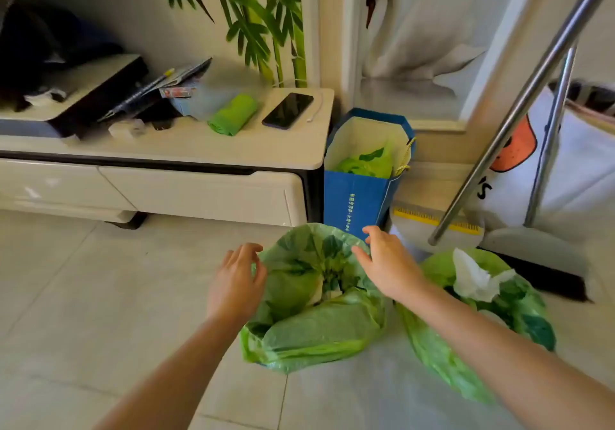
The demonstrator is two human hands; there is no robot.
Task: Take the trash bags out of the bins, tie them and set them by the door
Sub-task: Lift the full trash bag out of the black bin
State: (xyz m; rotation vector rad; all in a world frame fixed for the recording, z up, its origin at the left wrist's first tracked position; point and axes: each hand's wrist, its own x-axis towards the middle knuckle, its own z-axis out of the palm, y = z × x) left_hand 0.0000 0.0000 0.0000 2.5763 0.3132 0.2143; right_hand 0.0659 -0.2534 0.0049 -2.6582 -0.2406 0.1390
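A green trash bag point(309, 326) sits open on the tiled floor in front of me, its mouth loose and trash showing inside. My left hand point(236, 280) hovers at the bag's left rim with fingers curled apart, holding nothing. My right hand point(386, 263) is spread open over the bag's right rim. A second green trash bag point(492, 300) lies on the floor to the right, untied, with white tissue sticking out. Behind them stands a blue paper bag point(359, 196) used as a bin, with more green plastic inside.
A white low cabinet point(206, 193) stands at the left, carrying a roll of green bags point(233, 113), a phone point(288, 110) and clutter. Metal poles point(519, 103), a broom head point(436, 220) and a dustpan point(539, 263) crowd the right.
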